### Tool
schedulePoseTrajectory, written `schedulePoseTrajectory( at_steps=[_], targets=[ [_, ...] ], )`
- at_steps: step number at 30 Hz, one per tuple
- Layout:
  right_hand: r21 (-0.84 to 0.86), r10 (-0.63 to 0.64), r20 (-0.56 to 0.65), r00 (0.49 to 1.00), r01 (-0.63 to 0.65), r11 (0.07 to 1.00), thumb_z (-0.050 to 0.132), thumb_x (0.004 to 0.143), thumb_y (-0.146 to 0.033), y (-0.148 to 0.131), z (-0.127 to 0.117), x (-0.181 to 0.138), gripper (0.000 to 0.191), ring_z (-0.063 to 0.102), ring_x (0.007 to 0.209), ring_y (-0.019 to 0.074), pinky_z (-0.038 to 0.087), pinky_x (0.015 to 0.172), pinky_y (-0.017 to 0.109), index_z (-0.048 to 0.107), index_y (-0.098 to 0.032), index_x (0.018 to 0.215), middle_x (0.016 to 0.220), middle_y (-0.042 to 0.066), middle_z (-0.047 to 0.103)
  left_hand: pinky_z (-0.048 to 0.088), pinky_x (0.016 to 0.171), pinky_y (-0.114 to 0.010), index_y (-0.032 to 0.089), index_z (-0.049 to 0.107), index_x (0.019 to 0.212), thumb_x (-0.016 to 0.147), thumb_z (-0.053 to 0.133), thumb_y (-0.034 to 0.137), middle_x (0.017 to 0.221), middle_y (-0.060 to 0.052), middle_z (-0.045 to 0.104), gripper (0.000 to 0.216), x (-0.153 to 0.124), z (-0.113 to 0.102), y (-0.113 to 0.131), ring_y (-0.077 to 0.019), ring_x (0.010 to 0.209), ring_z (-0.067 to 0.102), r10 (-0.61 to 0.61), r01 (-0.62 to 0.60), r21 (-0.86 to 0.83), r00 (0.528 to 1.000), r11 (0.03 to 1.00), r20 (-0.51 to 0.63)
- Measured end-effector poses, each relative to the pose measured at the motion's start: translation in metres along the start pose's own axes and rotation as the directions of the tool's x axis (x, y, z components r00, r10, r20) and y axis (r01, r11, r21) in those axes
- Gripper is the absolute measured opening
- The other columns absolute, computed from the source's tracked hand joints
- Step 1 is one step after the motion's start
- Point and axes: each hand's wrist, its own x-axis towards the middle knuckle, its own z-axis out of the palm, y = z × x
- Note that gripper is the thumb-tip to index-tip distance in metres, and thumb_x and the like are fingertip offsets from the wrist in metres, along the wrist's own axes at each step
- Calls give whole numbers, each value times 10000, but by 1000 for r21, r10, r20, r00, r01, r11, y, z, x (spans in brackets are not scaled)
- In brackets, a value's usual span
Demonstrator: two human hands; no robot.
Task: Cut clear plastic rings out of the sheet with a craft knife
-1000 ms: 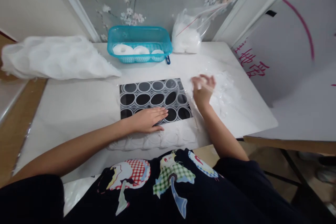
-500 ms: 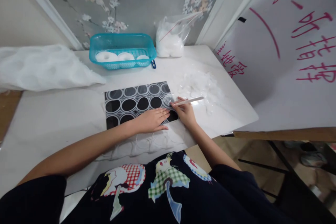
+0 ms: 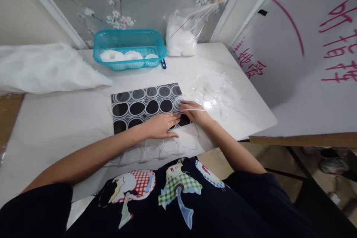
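A black sheet (image 3: 152, 106) patterned with rows of white-ringed ovals lies on the table, and clear plastic film (image 3: 167, 148) extends past its near edge. My left hand (image 3: 161, 125) rests flat on the sheet's near right part, fingers stretched out. At the sheet's right edge, my right hand (image 3: 198, 114) holds a thin white stick-like tool (image 3: 199, 110), whose tip I cannot make out. The fingertips of that hand touch a pale round piece (image 3: 178, 103) at the end of the middle row.
Clear, ring-like plastic scraps (image 3: 216, 87) are heaped to the right. Behind stand a blue basket (image 3: 129, 35) with white round pieces and a zip bag (image 3: 182, 37) of white material. White perforated sheeting (image 3: 47, 68) lies left; a whiteboard (image 3: 284, 93) borders the right side.
My right hand has shifted forward over the round piece, its fingers flatter. The tool has tipped down from its raised slant to lie nearly level. My left hand stays on the sheet.
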Motion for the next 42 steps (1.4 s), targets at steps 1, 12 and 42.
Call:
schedulePoseTrajectory(
  at_steps=[1,12,42],
  targets=[
    [-7,-21,23,1000,21,1000,466,976,-315,4,-3,3,279,700,1124,228,524,1016,413,739,-265,944,1079,30,790,414,1162,-438,33,582,1337,986,455,592,1404,-214,591,673,0,0,0,-341,1340,541,-2,2,-7,1000,1000,-2],
    [-147,287,-724,627,-547,824,513,917,-340,51,-65,22,270,565,1233,380,376,1048,642,723,-173,887,1188,210,703,439,1108,-413,196,598,1349,980,522,543,1442,-124,584,511,-16,-38,-12,-246,1311,555,-111,90,-151,984,984,-142],
    [100,498,-359,789,-498,861,606,819,-287,-5,-51,117,245,711,773,261,522,770,386,773,-121,884,790,111,762,505,887,-362,182,579,964,954,499,199,1077,-111,632,83,-97,-103,-93,-239,984,631,-604,780,-63,428,623,-673]
  ],
)
